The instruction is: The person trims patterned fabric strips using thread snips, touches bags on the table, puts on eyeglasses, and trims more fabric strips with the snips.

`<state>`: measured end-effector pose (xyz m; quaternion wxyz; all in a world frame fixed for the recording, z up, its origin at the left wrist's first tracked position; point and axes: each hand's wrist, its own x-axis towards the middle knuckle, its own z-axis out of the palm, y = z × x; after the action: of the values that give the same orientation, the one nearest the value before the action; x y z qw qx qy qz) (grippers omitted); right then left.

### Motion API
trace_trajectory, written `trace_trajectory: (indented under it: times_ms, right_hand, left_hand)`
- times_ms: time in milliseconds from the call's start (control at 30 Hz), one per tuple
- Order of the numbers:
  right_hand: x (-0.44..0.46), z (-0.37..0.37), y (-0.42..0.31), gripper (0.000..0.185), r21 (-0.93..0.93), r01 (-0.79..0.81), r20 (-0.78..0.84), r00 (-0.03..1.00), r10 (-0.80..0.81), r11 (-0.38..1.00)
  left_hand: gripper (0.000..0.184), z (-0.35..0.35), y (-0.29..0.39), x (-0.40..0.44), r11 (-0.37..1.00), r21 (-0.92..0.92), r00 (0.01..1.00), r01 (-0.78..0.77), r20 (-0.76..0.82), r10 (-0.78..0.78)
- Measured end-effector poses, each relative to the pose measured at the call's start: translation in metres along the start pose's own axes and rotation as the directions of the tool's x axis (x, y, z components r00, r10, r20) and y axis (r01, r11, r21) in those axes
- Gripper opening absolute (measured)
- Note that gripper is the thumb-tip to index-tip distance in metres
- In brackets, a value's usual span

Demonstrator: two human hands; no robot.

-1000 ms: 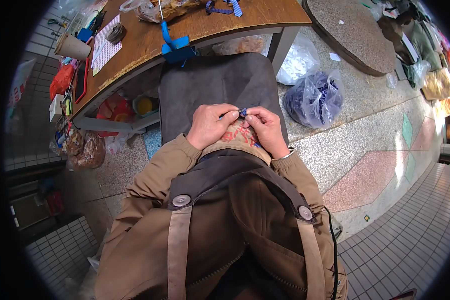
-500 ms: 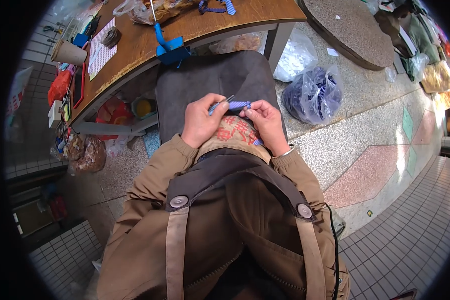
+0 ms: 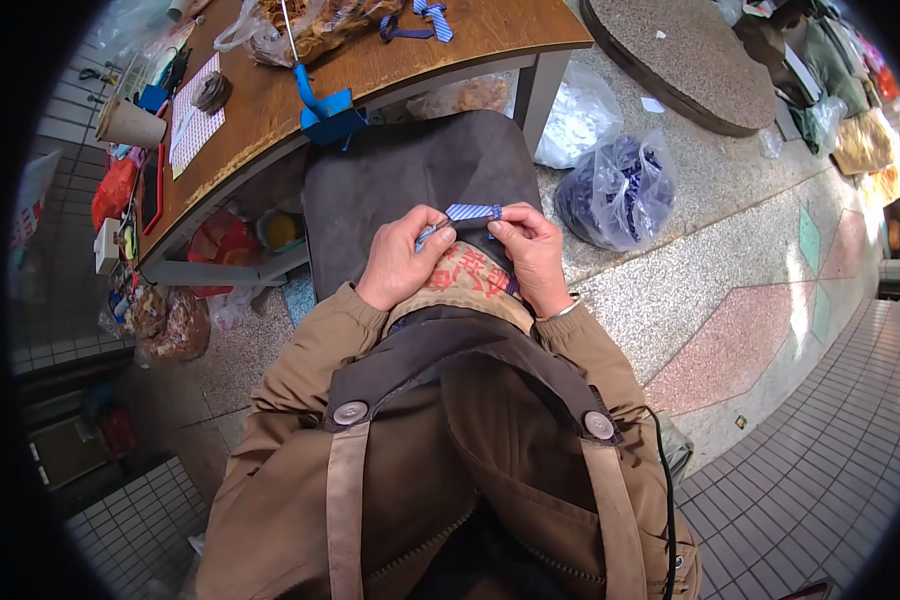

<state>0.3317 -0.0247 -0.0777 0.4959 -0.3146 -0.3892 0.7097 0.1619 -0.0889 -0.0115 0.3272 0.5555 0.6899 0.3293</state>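
A small blue striped necktie point(image 3: 473, 212) stretches between my two hands above my lap. My right hand point(image 3: 536, 255) is closed, pinching its knotted end between thumb and fingers. Closed too, my left hand point(image 3: 407, 258) holds a slim blue-handled tool point(image 3: 426, 236), mostly hidden by the fingers; its kind I cannot make out. The left fingertips are right by the tie's pointed end, and whether they grip it is unclear. Beneath both hands lies a tan cloth point(image 3: 475, 272) with red characters, over my lap.
A dark padded seat point(image 3: 420, 165) is in front of me. The wooden table point(image 3: 260, 110) carries a blue clip-like holder point(image 3: 330, 117), a bag of brown items point(image 3: 315, 25) and more small ties point(image 3: 432, 22). A clear bag of dark blue pieces point(image 3: 625, 195) stands on the floor at right.
The necktie has turned so its striped pointed end now shows flat between my hands. The thin metal tip that stuck up from my left hand has dropped lower. My view has shifted slightly.
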Motion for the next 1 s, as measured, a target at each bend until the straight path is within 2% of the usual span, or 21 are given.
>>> trace_trajectory:
  times_ms: [200,267,333,500,667,867,1000]
  right_hand:
    - [0.001,0.001,0.006,0.010,-0.057,0.099,0.013,0.995,-0.099,0.993]
    - [-0.001,0.004,-0.006,0.011,0.085,-0.105,-0.014,0.994,0.107,0.991]
    - [-0.002,0.005,-0.014,0.011,0.229,-0.298,-0.012,0.951,0.309,0.927]
    - [0.000,-0.001,-0.010,0.012,0.407,-0.408,0.090,0.908,0.409,0.817]
    - [0.001,0.003,-0.011,0.013,0.444,-0.444,0.104,0.888,0.447,0.778]
    - [0.000,0.004,-0.009,0.013,0.445,-0.453,0.100,0.883,0.460,0.773]
    - [0.000,0.002,-0.006,0.013,0.492,-0.471,0.152,0.875,0.460,0.732]
  left_hand:
    - [0.018,-0.001,0.001,-0.001,0.987,0.151,0.997,-0.062,0.051,0.055]
    - [0.019,0.000,0.005,-0.001,0.986,0.138,0.995,-0.090,0.057,0.083]
    - [0.020,0.000,0.008,-0.002,0.985,0.125,0.992,-0.117,0.064,0.110]
    - [0.019,0.002,0.011,-0.002,0.981,0.132,0.987,-0.140,0.100,0.128]
    - [0.018,0.008,0.007,-0.003,0.949,0.193,0.968,-0.249,0.066,0.241]
    - [0.016,0.011,0.007,-0.003,0.936,0.209,0.959,-0.283,0.055,0.278]
    - [0.015,0.015,0.000,-0.003,0.911,0.228,0.937,-0.345,0.023,0.349]
